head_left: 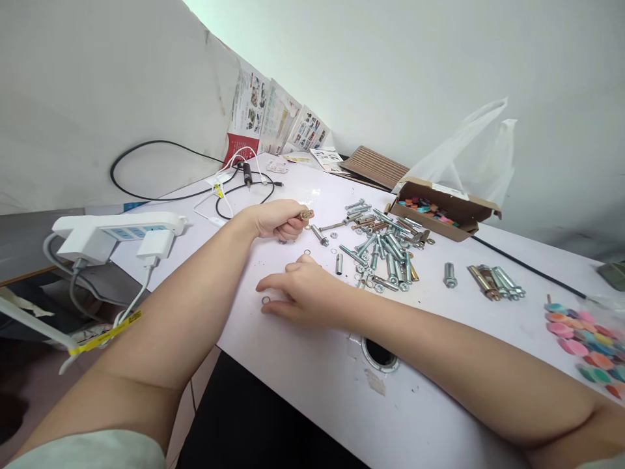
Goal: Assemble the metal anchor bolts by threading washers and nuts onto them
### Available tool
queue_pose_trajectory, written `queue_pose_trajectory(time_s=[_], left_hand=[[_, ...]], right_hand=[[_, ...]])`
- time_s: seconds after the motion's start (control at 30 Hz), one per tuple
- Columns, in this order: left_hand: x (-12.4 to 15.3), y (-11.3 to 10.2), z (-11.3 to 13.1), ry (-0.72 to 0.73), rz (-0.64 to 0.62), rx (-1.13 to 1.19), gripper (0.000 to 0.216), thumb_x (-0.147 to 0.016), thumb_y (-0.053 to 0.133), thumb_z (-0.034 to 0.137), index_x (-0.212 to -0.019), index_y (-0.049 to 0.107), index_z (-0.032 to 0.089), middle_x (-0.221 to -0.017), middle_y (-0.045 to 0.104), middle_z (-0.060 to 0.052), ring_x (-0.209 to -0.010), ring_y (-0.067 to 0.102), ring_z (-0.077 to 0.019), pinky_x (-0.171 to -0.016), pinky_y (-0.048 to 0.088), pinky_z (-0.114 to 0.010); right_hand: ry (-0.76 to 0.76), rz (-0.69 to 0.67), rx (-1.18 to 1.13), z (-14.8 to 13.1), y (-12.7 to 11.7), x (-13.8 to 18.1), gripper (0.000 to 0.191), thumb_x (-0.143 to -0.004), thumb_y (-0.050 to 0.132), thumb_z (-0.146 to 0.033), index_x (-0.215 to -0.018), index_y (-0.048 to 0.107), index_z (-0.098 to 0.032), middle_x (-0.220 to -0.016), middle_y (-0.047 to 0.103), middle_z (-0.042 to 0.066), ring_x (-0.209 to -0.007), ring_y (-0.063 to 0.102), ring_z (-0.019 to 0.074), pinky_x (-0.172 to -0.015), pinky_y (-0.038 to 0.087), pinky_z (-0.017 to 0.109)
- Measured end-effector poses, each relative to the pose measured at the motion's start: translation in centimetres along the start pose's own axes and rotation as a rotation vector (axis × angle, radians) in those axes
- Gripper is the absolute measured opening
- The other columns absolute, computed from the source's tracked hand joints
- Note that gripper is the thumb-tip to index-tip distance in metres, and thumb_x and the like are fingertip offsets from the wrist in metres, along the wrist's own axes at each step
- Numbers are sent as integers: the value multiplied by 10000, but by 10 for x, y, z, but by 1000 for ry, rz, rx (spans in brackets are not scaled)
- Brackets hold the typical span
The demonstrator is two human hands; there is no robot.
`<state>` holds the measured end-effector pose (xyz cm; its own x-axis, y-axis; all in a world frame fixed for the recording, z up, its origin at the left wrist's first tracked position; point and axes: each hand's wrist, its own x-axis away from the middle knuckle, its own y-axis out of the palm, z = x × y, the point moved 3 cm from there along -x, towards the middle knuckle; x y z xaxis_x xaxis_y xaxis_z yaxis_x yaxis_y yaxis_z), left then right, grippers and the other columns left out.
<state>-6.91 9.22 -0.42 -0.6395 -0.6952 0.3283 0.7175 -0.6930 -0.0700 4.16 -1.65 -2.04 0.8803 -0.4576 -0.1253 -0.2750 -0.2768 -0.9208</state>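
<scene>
My left hand [280, 220] is closed around a brass-coloured bolt [306, 214], with one end sticking out past the thumb. Lower and nearer to me, my right hand [307, 293] hovers at or rests on the table, thumb and forefinger apart. A small ring washer [265, 300] lies by those fingertips, not gripped. Just right of my left hand lies a silver sleeve anchor bolt [319, 235], with a nut [333, 235] beside it. Farther right spreads a loose pile of silver and brass-coloured anchor bolts [385, 244], sleeves, nuts and washers.
Several bolts [495, 282] lie side by side at right, near a lone anchor bolt [450, 275]. Behind stand a cardboard box [463, 226] of coloured pieces and a plastic bag [469, 146]. A power strip [122, 226] and cables occupy the left. A round hole [381, 355] pierces the tabletop.
</scene>
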Motion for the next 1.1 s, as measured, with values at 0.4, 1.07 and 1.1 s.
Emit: queue_pose_trajectory(time_s=[0.4,1.07,1.1], left_hand=[[-3,3,-5,-59,-1,17,379,-819,467,236,-507,255,195,-468,127,74,-396,117,-37,-373,112,-156],[-7,6,-9,-74,-112,-58,348,-725,479,263,-472,248,204,-449,134,71,-400,124,-38,-392,106,-177],[-8,6,-10,-79,-117,-57,336,-719,476,261,-473,256,204,-448,136,71,-400,122,-39,-390,105,-176]], right_hand=[[147,13,-122,-1,2,-4,114,-904,642,-255,-882,692,-155,-689,652,-8,-672,520,126,-853,311,356],[423,833,-1026,76,-28,13,348,-760,750,-485,-822,735,-144,-675,613,4,-611,443,100,-570,348,247],[416,832,-1021,77,-27,12,352,-761,752,-489,-836,737,-145,-706,637,13,-630,464,105,-584,362,249]])
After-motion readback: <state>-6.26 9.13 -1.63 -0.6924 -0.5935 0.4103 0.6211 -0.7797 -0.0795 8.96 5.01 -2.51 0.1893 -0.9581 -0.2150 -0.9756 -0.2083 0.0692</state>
